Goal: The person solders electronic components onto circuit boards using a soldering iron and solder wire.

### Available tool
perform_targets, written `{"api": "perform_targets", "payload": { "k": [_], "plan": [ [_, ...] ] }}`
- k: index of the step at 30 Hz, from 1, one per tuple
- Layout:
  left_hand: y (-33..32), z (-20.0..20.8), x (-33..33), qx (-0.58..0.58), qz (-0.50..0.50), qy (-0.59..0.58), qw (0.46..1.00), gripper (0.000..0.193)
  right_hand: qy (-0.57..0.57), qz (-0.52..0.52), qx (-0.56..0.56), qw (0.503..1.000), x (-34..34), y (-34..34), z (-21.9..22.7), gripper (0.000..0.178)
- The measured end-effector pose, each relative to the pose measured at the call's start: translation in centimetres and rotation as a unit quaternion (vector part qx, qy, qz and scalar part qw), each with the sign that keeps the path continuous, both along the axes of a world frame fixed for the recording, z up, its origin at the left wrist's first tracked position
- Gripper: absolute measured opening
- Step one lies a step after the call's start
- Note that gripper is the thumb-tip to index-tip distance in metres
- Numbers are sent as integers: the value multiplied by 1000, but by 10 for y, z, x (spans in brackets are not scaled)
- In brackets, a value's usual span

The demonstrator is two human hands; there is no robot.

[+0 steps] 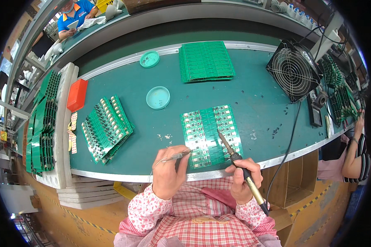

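Observation:
My right hand [245,177] is closed around a soldering iron [247,179] with a yellowish handle. The iron's tip points at the middle of a green circuit board [210,123] lying flat near the table's front edge. Small components sit in columns on this board. Between the fingers of my left hand [169,171] is a thin silvery pen-like tool [176,157], its end at the board's left edge. A fine wire trails behind it; its exact kind is hard to make out.
Populated boards [107,127] are stacked at left, beside a red box [76,95]. Two round turquoise dishes [158,98] and a stack of green boards [206,61] lie farther back. A black fan [293,72] stands right; the iron's cord [290,150] crosses the table edge. Loose black parts [275,131] are scattered.

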State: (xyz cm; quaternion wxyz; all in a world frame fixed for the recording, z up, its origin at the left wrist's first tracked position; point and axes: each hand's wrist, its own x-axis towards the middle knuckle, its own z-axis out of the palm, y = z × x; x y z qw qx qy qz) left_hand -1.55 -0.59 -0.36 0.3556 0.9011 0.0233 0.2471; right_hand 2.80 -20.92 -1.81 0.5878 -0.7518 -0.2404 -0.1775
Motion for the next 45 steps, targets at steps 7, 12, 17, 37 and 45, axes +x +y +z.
{"api": "perform_targets", "payload": {
  "k": [7,12,17,37,45],
  "plan": [
    [0,2,-1,1,0,11,1000,18,63,51,97,992,-13,2,9,19],
    [0,3,-2,3,1,14,1000,18,23,78,103,991,-13,1,6,18],
    [-1,3,-1,4,2,14,1000,18,0,91,107,990,-8,6,6,15],
    [-1,1,-1,5,4,-5,1000,26,104,77,34,991,-10,5,5,8],
    [0,-1,-1,5,2,-4,1000,28,98,87,0,991,-7,8,2,7]
  ]
}}
